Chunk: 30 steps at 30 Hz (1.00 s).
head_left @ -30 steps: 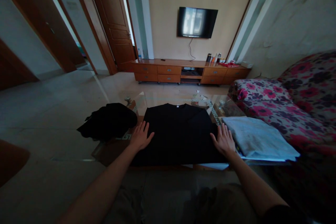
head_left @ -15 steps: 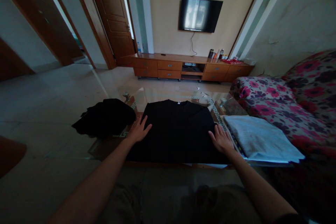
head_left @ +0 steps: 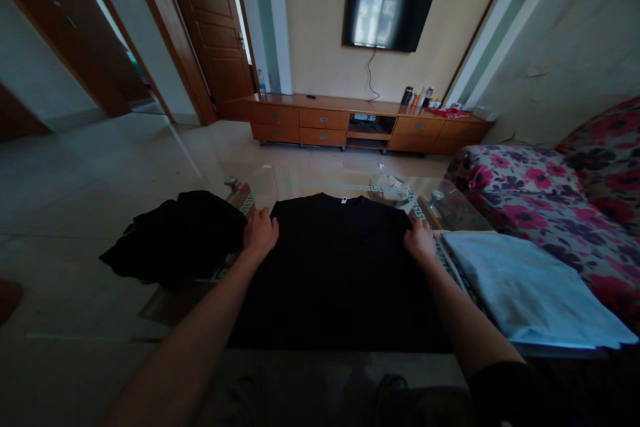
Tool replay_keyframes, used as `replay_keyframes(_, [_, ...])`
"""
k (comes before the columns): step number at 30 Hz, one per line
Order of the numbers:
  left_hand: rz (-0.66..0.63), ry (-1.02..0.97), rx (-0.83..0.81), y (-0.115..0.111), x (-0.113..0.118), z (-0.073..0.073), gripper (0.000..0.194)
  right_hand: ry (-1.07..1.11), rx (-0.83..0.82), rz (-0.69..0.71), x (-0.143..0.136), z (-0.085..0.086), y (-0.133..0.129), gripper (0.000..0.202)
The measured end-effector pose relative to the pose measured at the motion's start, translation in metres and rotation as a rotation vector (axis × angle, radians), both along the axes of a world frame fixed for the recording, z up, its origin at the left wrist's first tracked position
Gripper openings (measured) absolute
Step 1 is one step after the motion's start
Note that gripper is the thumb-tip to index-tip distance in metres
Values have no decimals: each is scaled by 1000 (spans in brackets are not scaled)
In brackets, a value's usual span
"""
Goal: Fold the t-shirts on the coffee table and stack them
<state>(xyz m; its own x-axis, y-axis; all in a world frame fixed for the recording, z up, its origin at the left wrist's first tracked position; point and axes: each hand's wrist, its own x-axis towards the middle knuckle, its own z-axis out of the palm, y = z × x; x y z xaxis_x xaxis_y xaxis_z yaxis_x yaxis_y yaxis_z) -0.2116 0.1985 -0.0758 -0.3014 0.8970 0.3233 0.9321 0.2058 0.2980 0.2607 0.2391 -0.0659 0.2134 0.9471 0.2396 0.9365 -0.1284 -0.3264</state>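
A black T-shirt [head_left: 340,273] lies spread on the glass coffee table, its neckline and small white label at the far side. My left hand [head_left: 261,235] is closed at the shirt's left edge near the shoulder, fingers curled on the fabric. On the opposite edge, my right hand [head_left: 420,240] pinches the cloth by the other shoulder. Beside my left hand sits a heap of black clothing [head_left: 175,233]. To the right of my right hand lies a flat pale blue plastic-looking package [head_left: 530,287].
The glass coffee table [head_left: 310,180] has a patterned border, with a clear bowl or bag [head_left: 389,188] at its far side. Beyond stand a wooden TV cabinet [head_left: 320,120] and a wall-mounted television [head_left: 393,13]. A floral sofa [head_left: 545,213] is at the right.
Both hands were lying flat with fingers spread on the shirt's sides. They have moved farther up toward the shoulders and closed on the edges. The view has shifted slightly.
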Motion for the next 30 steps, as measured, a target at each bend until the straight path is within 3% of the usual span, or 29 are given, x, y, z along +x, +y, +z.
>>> replay_keyframes(7, [44,41,13,40,-6,-9,45,45,65,-10,7,-16,50,54])
replay_keyframes(13, [65,20,0,71,-7,-21,51,30,79,10,3,-26,73,55])
replay_keyframes(19, [-127,13,-63,92,-3,-29,67,-24,-34,34,-1,-39,84,58])
replay_keyframes(22, [-156,31,-70,96,-1,-30,70,-34,-41,35,-3,-42,88,60])
replay_keyframes(26, [-155,25,2,97,1,-27,57,9,-13,34,-3,-40,90,63])
replay_keyframes(30, [-188,-38,42,93,3,-13,36,114,-21,85,1,-28,89,54])
